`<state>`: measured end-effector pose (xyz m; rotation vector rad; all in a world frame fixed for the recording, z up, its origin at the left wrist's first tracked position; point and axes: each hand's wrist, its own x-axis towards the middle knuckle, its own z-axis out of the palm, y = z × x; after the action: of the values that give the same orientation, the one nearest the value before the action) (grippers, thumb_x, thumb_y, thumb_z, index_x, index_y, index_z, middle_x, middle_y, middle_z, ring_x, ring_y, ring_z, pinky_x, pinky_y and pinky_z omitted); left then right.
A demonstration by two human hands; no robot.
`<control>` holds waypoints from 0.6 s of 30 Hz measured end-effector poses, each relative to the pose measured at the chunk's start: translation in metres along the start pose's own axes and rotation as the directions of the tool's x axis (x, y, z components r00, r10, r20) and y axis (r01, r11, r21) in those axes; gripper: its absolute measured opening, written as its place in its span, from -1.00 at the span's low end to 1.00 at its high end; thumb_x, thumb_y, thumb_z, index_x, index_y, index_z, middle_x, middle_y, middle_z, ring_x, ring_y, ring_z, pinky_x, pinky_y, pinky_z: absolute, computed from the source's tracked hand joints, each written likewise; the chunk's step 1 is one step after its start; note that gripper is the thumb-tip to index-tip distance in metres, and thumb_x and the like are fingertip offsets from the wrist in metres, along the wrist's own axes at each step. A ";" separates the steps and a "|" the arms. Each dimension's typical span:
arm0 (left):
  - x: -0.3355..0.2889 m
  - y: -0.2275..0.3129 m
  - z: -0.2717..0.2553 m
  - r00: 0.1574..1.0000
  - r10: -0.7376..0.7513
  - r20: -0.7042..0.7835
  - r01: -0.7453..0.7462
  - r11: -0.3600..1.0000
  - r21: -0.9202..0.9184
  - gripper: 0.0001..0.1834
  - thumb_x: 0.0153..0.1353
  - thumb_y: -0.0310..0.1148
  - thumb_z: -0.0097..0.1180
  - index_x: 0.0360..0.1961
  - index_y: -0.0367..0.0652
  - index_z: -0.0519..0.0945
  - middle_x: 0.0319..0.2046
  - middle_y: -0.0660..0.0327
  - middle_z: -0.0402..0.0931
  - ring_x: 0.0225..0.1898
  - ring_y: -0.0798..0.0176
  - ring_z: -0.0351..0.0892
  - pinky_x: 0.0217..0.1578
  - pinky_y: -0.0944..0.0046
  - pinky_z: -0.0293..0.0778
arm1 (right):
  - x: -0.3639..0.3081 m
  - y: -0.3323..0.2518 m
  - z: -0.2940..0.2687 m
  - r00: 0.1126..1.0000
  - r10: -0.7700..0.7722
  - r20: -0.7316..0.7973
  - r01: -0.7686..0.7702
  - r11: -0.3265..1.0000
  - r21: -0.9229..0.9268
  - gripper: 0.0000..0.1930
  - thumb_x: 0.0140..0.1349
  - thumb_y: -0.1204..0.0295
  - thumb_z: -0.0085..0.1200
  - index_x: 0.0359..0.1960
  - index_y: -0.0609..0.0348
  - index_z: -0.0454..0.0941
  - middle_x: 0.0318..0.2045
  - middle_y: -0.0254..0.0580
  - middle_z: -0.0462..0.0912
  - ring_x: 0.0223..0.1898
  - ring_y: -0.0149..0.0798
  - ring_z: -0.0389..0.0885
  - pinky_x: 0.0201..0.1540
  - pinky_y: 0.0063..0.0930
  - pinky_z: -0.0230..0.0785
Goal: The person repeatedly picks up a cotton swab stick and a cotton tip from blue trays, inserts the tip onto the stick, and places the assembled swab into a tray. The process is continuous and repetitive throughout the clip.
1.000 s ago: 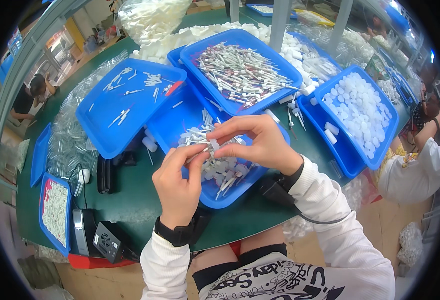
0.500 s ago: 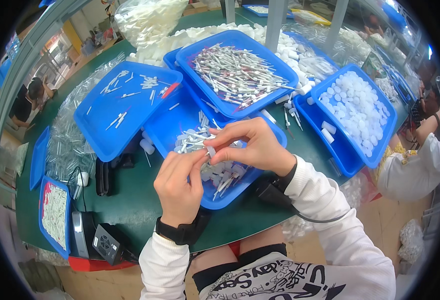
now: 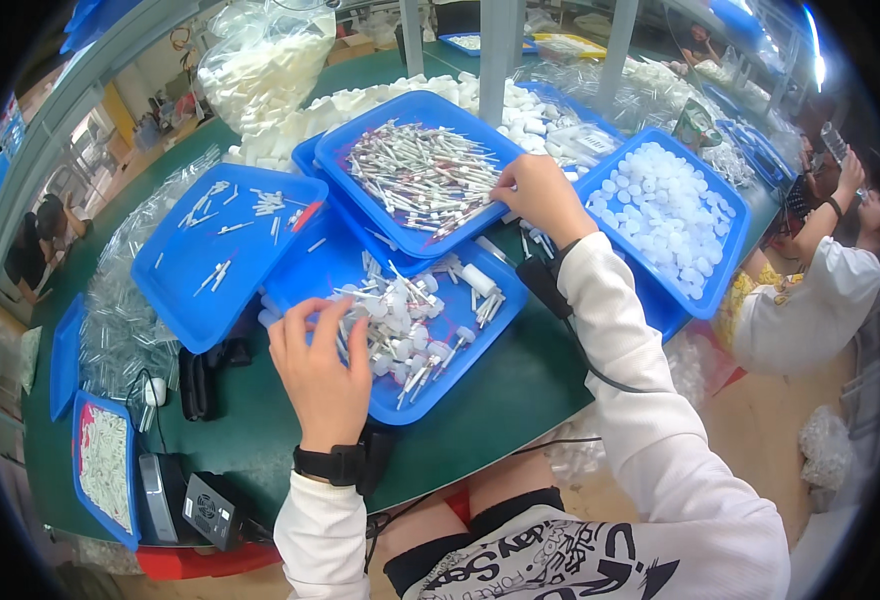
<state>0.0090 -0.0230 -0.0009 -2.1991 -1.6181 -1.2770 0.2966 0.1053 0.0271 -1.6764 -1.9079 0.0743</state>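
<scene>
My left hand (image 3: 322, 372) hovers over the left side of the near blue tray (image 3: 403, 413), its fingers spread and curled, with nothing seen between them. That tray holds a jumble of translucent white caps (image 3: 400, 318) and thin white sticks, many joined together. Further off, my right hand (image 3: 543, 197) reaches to the right edge of a raised blue tray (image 3: 335, 160) heaped with thin white sticks (image 3: 422, 168) with reddish bits. Thumb and fingertips pinch together among the sticks there; what lies between them is too small to make out.
At the left, a tilted blue tray (image 3: 175, 285) carries a few sticks. On the right stands a tray of round translucent caps (image 3: 665, 220). Clear tubes (image 3: 125, 320) and white cylinders (image 3: 300, 135) pile behind. A co-worker (image 3: 810, 300) sits at the right.
My hands were together over the near tray, holding a small translucent cap; they have parted. The right hand has moved away to the stick tray, and the left has opened. The view has shifted slightly.
</scene>
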 end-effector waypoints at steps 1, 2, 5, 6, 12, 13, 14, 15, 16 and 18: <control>0.001 -0.001 -0.001 1.000 -0.017 -0.008 0.017 1.000 0.000 -0.78 0.11 -0.40 0.24 -0.18 -0.12 0.63 -0.18 0.13 0.49 -0.12 0.05 0.38 -0.07 0.10 0.31 | 0.002 0.002 0.002 0.999 -0.033 -0.022 0.033 0.999 -0.011 -0.88 -0.02 0.46 0.24 -0.46 0.25 0.70 -0.50 0.02 0.68 -0.42 0.01 0.67 -0.23 -0.22 0.51; 0.001 -0.002 0.000 0.999 -0.022 -0.023 0.022 1.000 -0.011 -0.76 0.11 -0.40 0.23 -0.16 -0.14 0.62 -0.18 0.13 0.48 -0.12 0.04 0.38 -0.07 0.10 0.30 | 0.001 0.005 0.004 0.998 -0.059 -0.038 0.058 0.998 -0.024 -0.89 -0.03 0.46 0.24 -0.47 0.23 0.70 -0.52 0.00 0.68 -0.43 0.00 0.67 -0.24 -0.22 0.51; 0.005 0.002 0.003 0.995 -0.064 -0.078 0.058 0.996 -0.071 -0.71 0.16 -0.41 0.18 -0.09 -0.24 0.57 -0.18 0.12 0.50 -0.12 0.05 0.38 -0.06 0.11 0.30 | -0.010 0.004 -0.009 0.917 -0.101 -0.386 0.125 0.991 0.038 -0.86 0.04 0.41 0.27 -0.39 0.18 0.72 -0.49 -0.04 0.68 -0.46 -0.10 0.66 -0.32 -0.34 0.48; 0.006 0.004 -0.001 0.991 -0.082 -0.106 0.069 0.990 -0.120 -0.71 0.17 -0.40 0.18 -0.09 -0.24 0.56 -0.18 0.12 0.51 -0.13 0.06 0.39 -0.06 0.12 0.31 | -0.015 -0.009 -0.020 0.862 -0.082 -0.500 0.158 0.981 0.110 -0.86 0.06 0.40 0.27 -0.37 0.18 0.73 -0.48 -0.05 0.68 -0.47 -0.13 0.66 -0.34 -0.37 0.48; 0.000 0.007 -0.015 0.996 -0.087 0.010 0.069 0.713 -0.698 -0.68 0.36 -0.39 -0.05 0.07 -0.27 0.51 -0.32 0.16 0.59 -0.32 0.30 0.49 -0.25 0.29 0.39 | -0.110 -0.111 -0.020 0.995 -0.086 0.043 -0.001 0.433 0.901 -0.86 0.19 0.54 0.20 -0.23 0.31 0.65 -0.28 -0.18 0.71 -0.26 -0.42 0.65 -0.17 -0.58 0.49; 0.002 0.015 -0.019 0.997 -0.019 0.081 0.074 0.663 -0.745 -0.65 0.41 -0.38 -0.16 0.12 -0.27 0.49 -0.40 0.21 0.58 -0.40 0.42 0.45 -0.35 0.36 0.37 | -0.125 -0.123 -0.023 0.990 -0.136 0.031 0.046 0.526 0.849 -0.86 0.15 0.54 0.25 -0.25 0.28 0.66 -0.29 -0.18 0.71 -0.29 -0.42 0.64 -0.18 -0.55 0.48; 0.002 0.021 -0.023 0.973 -0.021 0.230 0.193 0.624 -0.757 -0.65 0.42 -0.38 -0.17 0.12 -0.26 0.49 -0.41 0.23 0.57 -0.41 0.44 0.43 -0.37 0.38 0.35 | -0.134 -0.127 -0.018 0.980 -0.197 -0.016 0.109 0.472 0.875 -0.87 0.11 0.54 0.28 -0.28 0.23 0.67 -0.31 -0.22 0.70 -0.27 -0.43 0.62 -0.17 -0.52 0.47; 0.003 0.026 -0.029 0.928 -0.016 0.373 0.311 0.586 -0.748 -0.65 0.42 -0.38 -0.18 0.13 -0.25 0.49 -0.43 0.25 0.55 -0.43 0.46 0.40 -0.39 0.40 0.32 | -0.139 -0.123 -0.007 0.973 -0.210 -0.099 0.195 0.510 0.838 -0.83 0.10 0.52 0.30 -0.25 0.20 0.67 -0.27 -0.24 0.70 -0.24 -0.43 0.61 -0.16 -0.53 0.46; 0.003 0.030 -0.030 0.861 -0.004 0.508 0.426 0.551 -0.717 -0.65 0.42 -0.38 -0.19 0.13 -0.25 0.49 -0.44 0.27 0.54 -0.44 0.48 0.38 -0.41 0.41 0.30 | -0.142 -0.118 0.000 0.957 -0.228 -0.179 0.277 0.545 0.792 -0.80 0.09 0.51 0.31 -0.22 0.18 0.66 -0.23 -0.25 0.69 -0.22 -0.43 0.60 -0.16 -0.53 0.46; 0.001 0.023 -0.031 0.884 -0.054 0.465 0.397 0.614 -0.683 -0.69 0.44 -0.39 -0.20 0.02 -0.23 0.55 -0.47 0.34 0.50 -0.46 0.53 0.29 -0.44 0.46 0.22 | -0.129 -0.112 -0.014 0.976 -0.202 -0.079 0.186 0.591 0.785 -0.71 0.07 0.47 0.33 -0.14 0.15 0.63 -0.12 -0.26 0.65 -0.19 -0.41 0.59 -0.17 -0.54 0.45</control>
<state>0.0118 -0.0491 0.0275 -2.9878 -1.7461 -1.9962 0.2077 -0.0412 0.0340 -0.8425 -1.6625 0.7464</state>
